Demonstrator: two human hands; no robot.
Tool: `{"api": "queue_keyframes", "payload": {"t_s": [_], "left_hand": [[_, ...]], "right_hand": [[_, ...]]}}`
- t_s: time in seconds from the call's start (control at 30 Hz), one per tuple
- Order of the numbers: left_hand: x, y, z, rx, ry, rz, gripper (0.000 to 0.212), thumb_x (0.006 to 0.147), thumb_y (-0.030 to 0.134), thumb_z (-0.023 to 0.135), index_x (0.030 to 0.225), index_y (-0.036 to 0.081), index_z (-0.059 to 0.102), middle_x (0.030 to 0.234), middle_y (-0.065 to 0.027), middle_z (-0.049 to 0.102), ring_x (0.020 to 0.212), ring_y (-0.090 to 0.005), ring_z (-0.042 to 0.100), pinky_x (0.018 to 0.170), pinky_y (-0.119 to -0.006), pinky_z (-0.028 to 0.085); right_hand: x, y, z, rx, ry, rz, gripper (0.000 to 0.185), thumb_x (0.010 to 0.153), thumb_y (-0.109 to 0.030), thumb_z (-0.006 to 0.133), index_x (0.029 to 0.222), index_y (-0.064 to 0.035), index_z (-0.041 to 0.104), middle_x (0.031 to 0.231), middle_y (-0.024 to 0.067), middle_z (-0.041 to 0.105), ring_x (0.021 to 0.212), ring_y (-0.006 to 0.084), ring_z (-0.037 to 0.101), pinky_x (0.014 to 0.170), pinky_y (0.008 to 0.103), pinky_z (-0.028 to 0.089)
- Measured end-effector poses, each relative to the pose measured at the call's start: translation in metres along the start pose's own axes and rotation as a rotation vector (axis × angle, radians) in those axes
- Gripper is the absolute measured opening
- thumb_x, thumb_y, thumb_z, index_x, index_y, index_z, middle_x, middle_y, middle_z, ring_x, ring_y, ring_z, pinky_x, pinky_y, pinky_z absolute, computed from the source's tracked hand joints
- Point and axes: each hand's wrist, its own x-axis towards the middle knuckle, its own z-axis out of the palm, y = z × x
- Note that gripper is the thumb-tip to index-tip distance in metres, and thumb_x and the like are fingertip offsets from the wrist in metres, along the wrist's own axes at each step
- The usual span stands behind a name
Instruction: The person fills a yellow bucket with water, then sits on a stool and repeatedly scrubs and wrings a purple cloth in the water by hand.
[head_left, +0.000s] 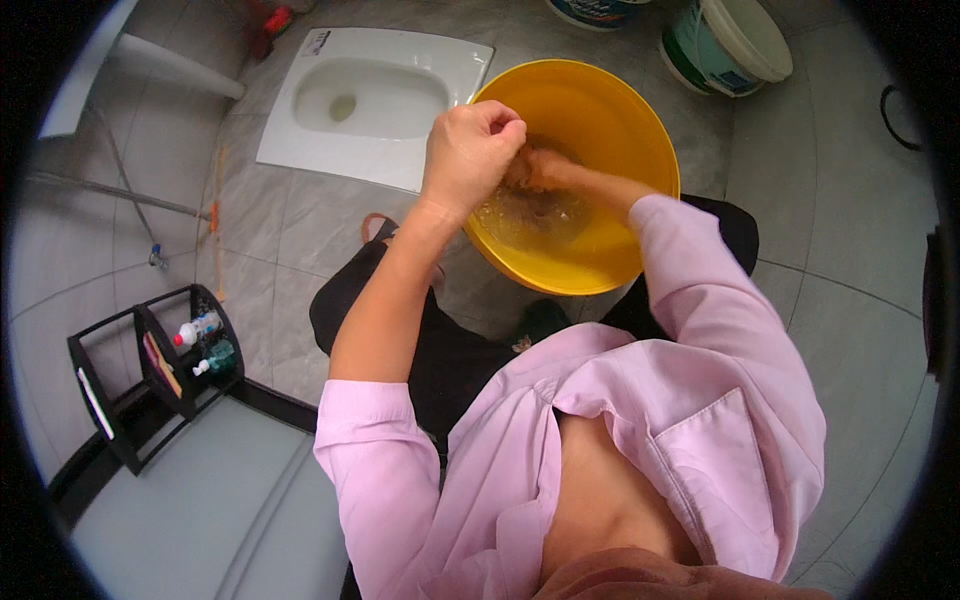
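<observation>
In the head view a large yellow plastic tub (615, 112) stands on the tiled floor before me, with water in its bottom. My left hand (472, 150) is raised over the tub's left rim, its fingers curled and the thumb against them; whether something thin is pinched there cannot be made out. My right hand (544, 169) reaches down inside the tub at the water, blurred and partly behind the left hand. Something brownish (544, 210) shows in the stirred water below the hands, too unclear to name.
A white squat toilet (277, 142) lies in the floor left of the tub. Two plastic buckets (757, 37) (596, 11) stand beyond it. A black shelf rack (139, 322) with bottles (199, 328) is at the left, above a grey panel (202, 480). Pipes run along the left wall.
</observation>
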Motion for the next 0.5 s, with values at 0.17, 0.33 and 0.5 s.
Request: {"api": "queue_keyframes", "payload": {"t_s": [0.17,0.33,0.5], "left_hand": [[-0.016,-0.006,-0.015,0.047,0.050,-0.040,0.021,0.076,0.016,0.059,0.083,-0.003,0.064,0.068,-0.0115,0.063,0.062,-0.0130,0.059,0.060,-0.026,0.046],[-0.007,0.001,-0.006,0.059,-0.032,-0.021,0.022,0.075,0.017,0.058,0.083,-0.003,0.064,0.069,-0.0117,0.064,0.063,-0.0150,0.061,0.061,-0.027,0.047],[-0.002,-0.020,-0.013,0.051,0.003,-0.084,0.022,0.074,0.017,0.058,0.083,-0.002,0.064,0.067,-0.0106,0.063,0.062,-0.0146,0.060,0.060,-0.027,0.047]], "right_hand": [[-0.017,-0.058,0.091,-0.567,-0.003,0.191,0.039,0.077,-0.024,0.055,0.113,-0.0072,0.054,0.108,0.0123,0.059,0.096,0.0358,0.056,0.077,0.0528,0.045],[0.014,-0.015,0.104,-0.618,-0.546,-0.095,0.035,0.069,-0.021,0.058,0.100,-0.0067,0.062,0.103,0.0110,0.060,0.093,0.0319,0.057,0.067,0.0513,0.048],[0.004,-0.054,0.025,-0.188,-0.510,0.177,0.038,0.063,-0.014,0.061,0.100,-0.0032,0.059,0.084,0.0140,0.063,0.075,0.0262,0.060,0.061,0.0369,0.049]]}}
